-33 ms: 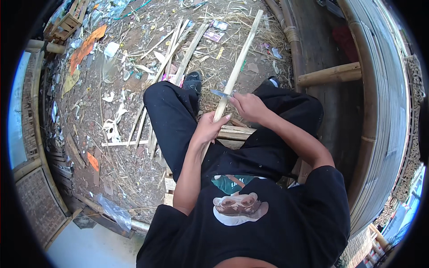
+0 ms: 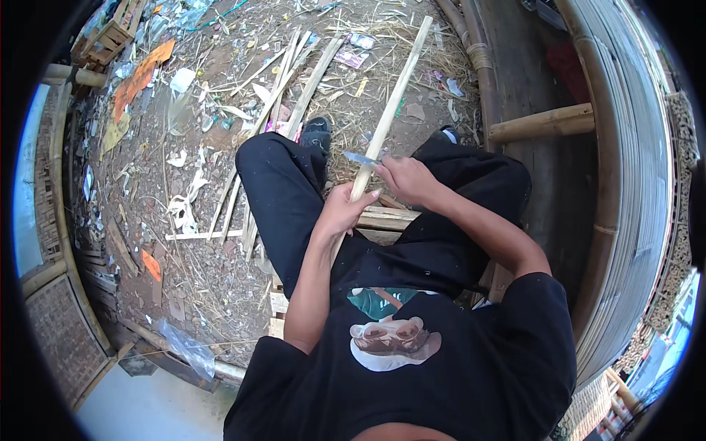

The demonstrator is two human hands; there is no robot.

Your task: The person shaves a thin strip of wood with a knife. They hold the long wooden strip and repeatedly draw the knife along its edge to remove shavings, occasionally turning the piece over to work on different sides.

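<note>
A long pale bamboo strip [image 2: 398,92] runs from my lap up and away to the right between my knees. My left hand [image 2: 347,209] is wrapped around its lower part, thumb pointing right. Just above, my right hand [image 2: 409,178] grips a knife [image 2: 359,157] by its handle, which my fingers mostly hide. The blade lies across the strip, its tip sticking out to the left. The strip's near end passes beneath my left wrist and is partly hidden.
Several more strips [image 2: 312,84] lie on the littered ground beyond my left knee. A short bamboo pole [image 2: 543,123] juts from the bamboo structure at right. Wood pieces [image 2: 390,218] sit between my thighs. A wooden crate [image 2: 110,37] stands far left, and a plastic bag [image 2: 187,351] lies near left.
The knife and my right hand have shifted slightly toward me along the bamboo strip. My left hand keeps its hold in about the same place.
</note>
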